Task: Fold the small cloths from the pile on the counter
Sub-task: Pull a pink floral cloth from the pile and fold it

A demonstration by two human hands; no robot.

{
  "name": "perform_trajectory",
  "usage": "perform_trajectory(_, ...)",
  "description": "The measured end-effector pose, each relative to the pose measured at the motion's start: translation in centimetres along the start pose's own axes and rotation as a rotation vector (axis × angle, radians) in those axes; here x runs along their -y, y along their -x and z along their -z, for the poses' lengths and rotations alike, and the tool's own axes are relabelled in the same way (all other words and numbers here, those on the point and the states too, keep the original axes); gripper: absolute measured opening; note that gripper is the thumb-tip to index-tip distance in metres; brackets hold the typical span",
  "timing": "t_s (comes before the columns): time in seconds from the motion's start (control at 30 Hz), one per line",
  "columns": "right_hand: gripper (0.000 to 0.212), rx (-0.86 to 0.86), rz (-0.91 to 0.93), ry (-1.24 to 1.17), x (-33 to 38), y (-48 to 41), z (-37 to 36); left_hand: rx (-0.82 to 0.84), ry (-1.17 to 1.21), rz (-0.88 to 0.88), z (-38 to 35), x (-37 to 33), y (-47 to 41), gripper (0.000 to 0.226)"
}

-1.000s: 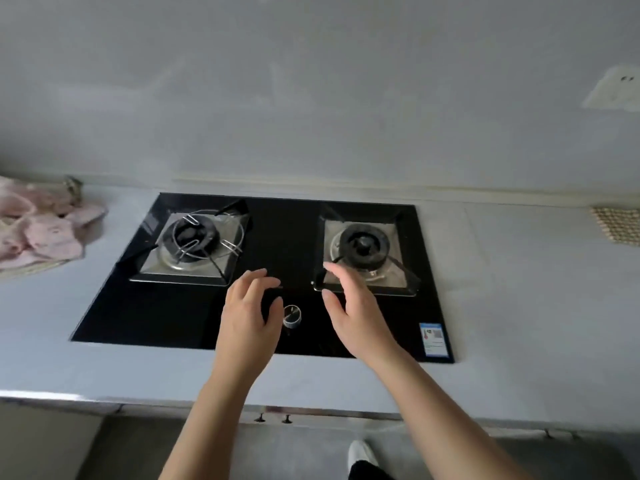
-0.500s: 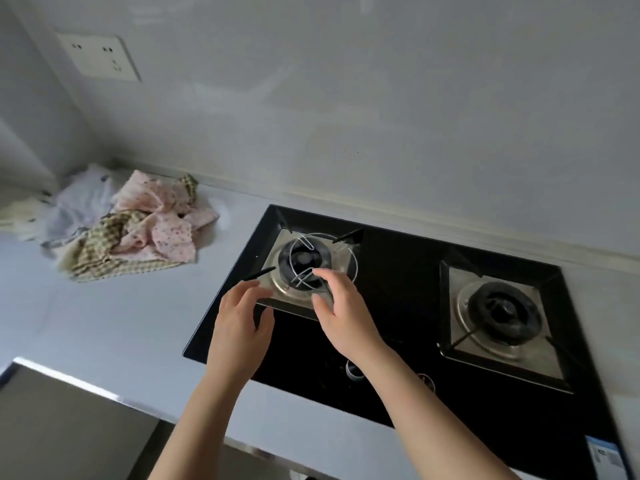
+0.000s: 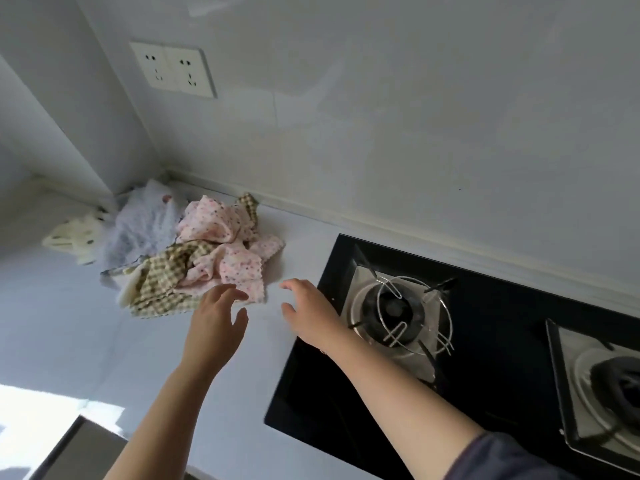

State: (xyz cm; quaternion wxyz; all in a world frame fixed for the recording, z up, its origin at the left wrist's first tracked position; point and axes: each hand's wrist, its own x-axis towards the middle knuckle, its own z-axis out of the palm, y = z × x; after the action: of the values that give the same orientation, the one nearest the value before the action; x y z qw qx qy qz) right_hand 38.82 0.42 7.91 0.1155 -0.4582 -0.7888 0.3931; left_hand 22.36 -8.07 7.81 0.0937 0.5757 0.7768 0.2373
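A crumpled pile of small cloths lies on the counter near the wall corner. It holds a pink dotted cloth (image 3: 227, 252), a green checked cloth (image 3: 162, 285), a pale lilac cloth (image 3: 142, 226) and a cream cloth (image 3: 76, 239). My left hand (image 3: 216, 323) reaches out with relaxed fingers, its fingertips just at the near edge of the pink dotted cloth. My right hand (image 3: 308, 313) hovers with spread fingers to the right of the pile, over the counter beside the hob's left edge. Neither hand holds anything.
A black glass gas hob (image 3: 485, 393) fills the right side, with a wire pan support on the left burner (image 3: 394, 306) and a second burner (image 3: 620, 386) at the far right. A double wall socket (image 3: 173, 69) sits above the pile. The grey counter (image 3: 86, 341) runs to the left.
The view swung left, away from the hob, bringing the cloth pile close. Both hands moved from over the hob out toward the pile, and the left one now reaches the pink cloth's edge.
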Motion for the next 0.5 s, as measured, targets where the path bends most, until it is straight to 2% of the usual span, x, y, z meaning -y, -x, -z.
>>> perform_trajectory(0.17, 0.045, -0.092, -0.147, -0.033, 2.6, -6.8, -4.1, 0.082, -0.069, -0.147, 0.2, 7.0, -7.9, 0.029)
perform_trajectory(0.27, 0.047, -0.217, -0.235, -0.089, 3.6, -10.1, -6.9, 0.155, -0.114, -0.288, -0.5, 10.2, -11.6, 0.043)
perform_trajectory(0.37, 0.040, -0.330, -0.298, -0.102, 3.9, -12.6, -9.5, 0.217, -0.116, -0.345, -1.8, 13.4, -13.9, 0.057)
perform_trajectory(0.5, 0.037, -0.371, -0.288, 0.127, 2.5, -14.8, -12.0, 0.213, -0.149, -0.483, -4.3, 17.0, -14.7, 0.069)
